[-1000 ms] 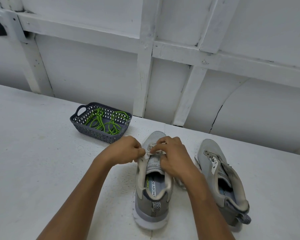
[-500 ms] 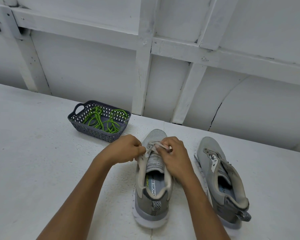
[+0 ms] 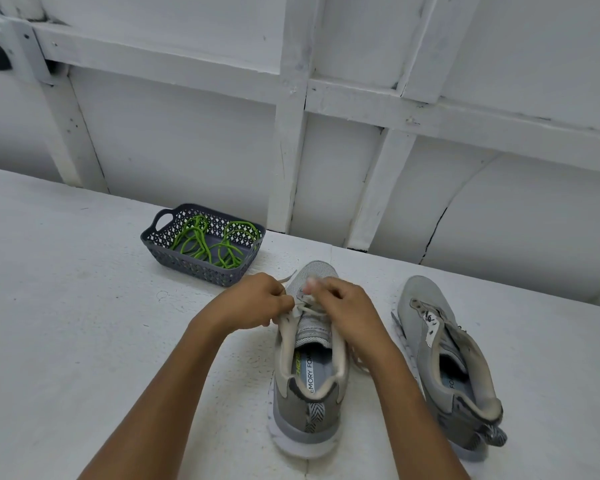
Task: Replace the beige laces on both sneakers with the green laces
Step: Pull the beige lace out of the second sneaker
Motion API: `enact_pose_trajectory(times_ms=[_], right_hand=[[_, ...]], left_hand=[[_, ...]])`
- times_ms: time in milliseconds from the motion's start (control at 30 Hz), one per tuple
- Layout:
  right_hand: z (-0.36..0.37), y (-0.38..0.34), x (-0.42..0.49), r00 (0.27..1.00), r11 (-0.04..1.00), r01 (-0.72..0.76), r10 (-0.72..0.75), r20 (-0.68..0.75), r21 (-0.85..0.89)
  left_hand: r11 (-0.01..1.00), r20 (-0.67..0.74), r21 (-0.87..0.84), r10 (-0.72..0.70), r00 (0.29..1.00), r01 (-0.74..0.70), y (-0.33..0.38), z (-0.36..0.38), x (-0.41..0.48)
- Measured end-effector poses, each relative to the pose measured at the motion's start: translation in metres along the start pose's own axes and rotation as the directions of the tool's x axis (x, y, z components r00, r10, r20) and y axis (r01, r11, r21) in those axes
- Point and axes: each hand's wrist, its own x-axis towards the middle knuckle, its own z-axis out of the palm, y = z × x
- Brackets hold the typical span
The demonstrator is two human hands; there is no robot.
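Beige lace (image 3: 305,308): it crossed the upper eyelets of the near sneaker (image 3: 307,393), which stood toe-away in front of you on the table (image 3: 66,306).
Handling: I judged it soft, limp and light, likely to drag in the eyelets. You would do best to grip close to an eyelet and steady the light shoe.
Left hand (image 3: 253,301): your curled fingers pinched a strand at the shoe's left edge.
Right hand (image 3: 347,308): it curled over the lacing and seemed to pinch it, though its tips were blurred.
Second sneaker (image 3: 440,358): it leaned just right of the first.
Green laces (image 3: 205,240): they lay in the basket (image 3: 201,271) beyond your left hand.
Hidden: your hands covered the threaded eyelets, and I could not tell whether the second sneaker kept its lace.
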Motion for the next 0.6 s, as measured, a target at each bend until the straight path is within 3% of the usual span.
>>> enact_pose_trajectory(times_ms=[67,133,267,400,433,500,567,600], right_hand=[[-0.001,-0.006,0.002,0.997,0.958,0.062,-0.046,0.063,-0.279],[0.004,-0.012,0.004,0.996,0.891,0.087,-0.076,0.043,-0.447],[0.011,-0.012,0.005,0.994,0.782,0.045,-0.094,-0.046,-0.621],[0.009,-0.013,0.004,0.996,0.727,0.064,-0.086,0.002,-0.684],[0.009,-0.012,0.004,0.994,0.735,0.086,-0.105,0.013,-0.672],[0.009,-0.009,0.003,0.989,0.866,0.113,-0.145,-0.029,-0.487],[0.005,-0.011,0.0,0.989,0.989,0.097,-0.108,-0.098,-0.111],[0.001,-0.013,-0.001,0.992,0.993,0.075,-0.065,-0.107,0.09]], left_hand=[[1.0,-0.004,0.008,-0.002,1.0,0.002,0.001,0.0,0.0],[1.0,-0.006,0.017,-0.003,1.0,0.003,0.002,0.0,0.0],[1.0,-0.001,0.025,-0.001,1.0,0.001,0.002,0.0,-0.001],[0.999,-0.004,0.043,0.005,1.0,-0.005,0.003,0.0,-0.002],[0.999,-0.007,0.043,0.007,1.0,-0.007,0.003,0.0,-0.002],[0.999,-0.014,0.042,0.01,1.0,-0.01,0.004,0.0,-0.002],[0.999,-0.012,0.044,0.012,1.0,-0.011,0.004,-0.001,-0.002],[0.999,-0.01,0.045,0.011,1.0,-0.01,0.004,-0.001,-0.003]])
